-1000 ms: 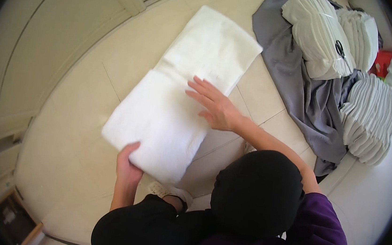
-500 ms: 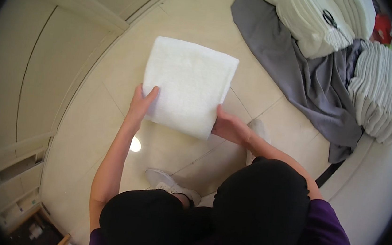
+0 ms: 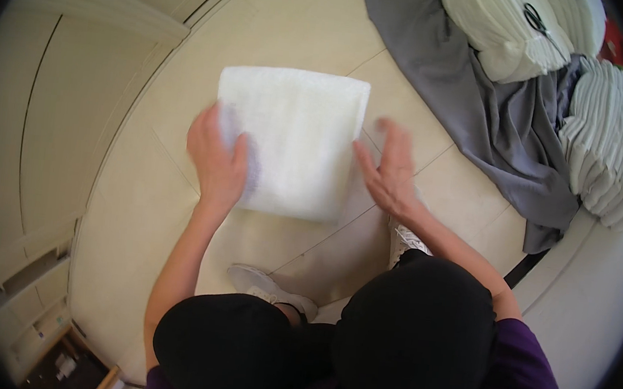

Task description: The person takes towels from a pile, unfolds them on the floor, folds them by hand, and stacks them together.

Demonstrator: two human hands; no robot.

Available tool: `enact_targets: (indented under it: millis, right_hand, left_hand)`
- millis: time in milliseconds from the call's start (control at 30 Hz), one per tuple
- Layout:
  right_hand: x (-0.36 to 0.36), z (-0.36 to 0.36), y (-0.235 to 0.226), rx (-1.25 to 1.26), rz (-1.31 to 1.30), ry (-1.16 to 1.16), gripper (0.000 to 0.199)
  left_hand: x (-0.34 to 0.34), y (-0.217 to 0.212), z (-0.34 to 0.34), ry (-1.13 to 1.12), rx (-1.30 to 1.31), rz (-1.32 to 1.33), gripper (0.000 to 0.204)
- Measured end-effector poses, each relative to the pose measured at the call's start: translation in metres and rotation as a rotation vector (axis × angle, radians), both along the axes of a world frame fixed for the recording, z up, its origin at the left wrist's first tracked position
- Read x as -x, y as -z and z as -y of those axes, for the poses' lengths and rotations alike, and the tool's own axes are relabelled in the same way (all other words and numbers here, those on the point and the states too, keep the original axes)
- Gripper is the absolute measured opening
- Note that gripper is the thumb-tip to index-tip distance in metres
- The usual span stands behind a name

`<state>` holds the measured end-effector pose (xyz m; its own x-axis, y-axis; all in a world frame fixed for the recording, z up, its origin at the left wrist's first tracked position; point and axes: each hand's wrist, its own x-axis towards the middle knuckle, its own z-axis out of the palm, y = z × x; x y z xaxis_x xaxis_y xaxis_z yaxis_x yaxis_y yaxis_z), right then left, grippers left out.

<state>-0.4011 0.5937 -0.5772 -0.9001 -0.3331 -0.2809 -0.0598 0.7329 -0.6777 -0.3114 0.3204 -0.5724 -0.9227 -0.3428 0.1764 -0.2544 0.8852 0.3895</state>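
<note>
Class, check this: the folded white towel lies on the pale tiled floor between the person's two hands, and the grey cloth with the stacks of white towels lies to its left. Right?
Not quite. The head view shows the grey cloth and the stacks of white towels to the right of the folded white towel, not the left. The rest holds: it lies on the pale tiled floor between the left hand and right hand.

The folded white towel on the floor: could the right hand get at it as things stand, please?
Probably yes: the right hand hovers open beside the folded white towel, at its right edge, with only bare floor tile between them.

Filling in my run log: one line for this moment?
left hand: flat on folded white towel | right hand: open beside towel edge | surface: tiled floor
</note>
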Motion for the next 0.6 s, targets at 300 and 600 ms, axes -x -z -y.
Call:
enact_targets:
  millis: [300, 600]
  right_hand:
    - [0.070, 0.061, 0.051, -0.082, -0.571, -0.771, 0.060]
    - [0.016, 0.046, 0.055, 0.592, 0.732, 0.384, 0.077]
  left_hand:
    - [0.059, 0.046, 0.003, 0.198, 0.131, 0.085, 0.073]
    - [-0.019, 0.051, 0.033, -0.679, -0.904, 0.245, 0.105]
